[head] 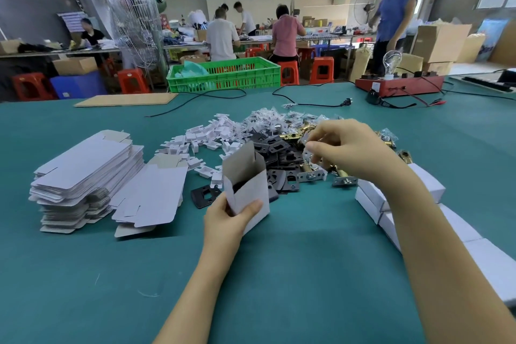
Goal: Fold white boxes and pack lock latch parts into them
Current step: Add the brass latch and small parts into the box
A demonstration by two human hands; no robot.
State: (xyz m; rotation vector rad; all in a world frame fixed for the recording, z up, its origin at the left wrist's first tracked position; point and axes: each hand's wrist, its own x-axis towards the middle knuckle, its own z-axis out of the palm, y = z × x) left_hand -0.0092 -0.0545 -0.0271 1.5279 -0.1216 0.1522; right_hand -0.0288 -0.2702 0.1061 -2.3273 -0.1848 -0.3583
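Observation:
My left hand [227, 218] grips an opened white box [247, 190] upright above the green table, its top flap raised and a dark part showing inside. My right hand [343, 145] hovers over the heap of parts with its fingers curled, pinching a small latch part at its fingertips. The heap holds black plates [282, 156], brass and silver latch bodies [312, 174], white plastic pieces [203, 139] and small bags of screws [268, 117]. One black plate [206, 195] lies apart beside the box.
Stacks of flat white box blanks [83, 176] lie at the left. Closed white boxes [405, 198] line the right, partly under my right arm. A green crate [223, 75], a cardboard sheet [125, 99], black cables and a red tester with a bulb [399, 82] sit at the far edge. Other people work beyond.

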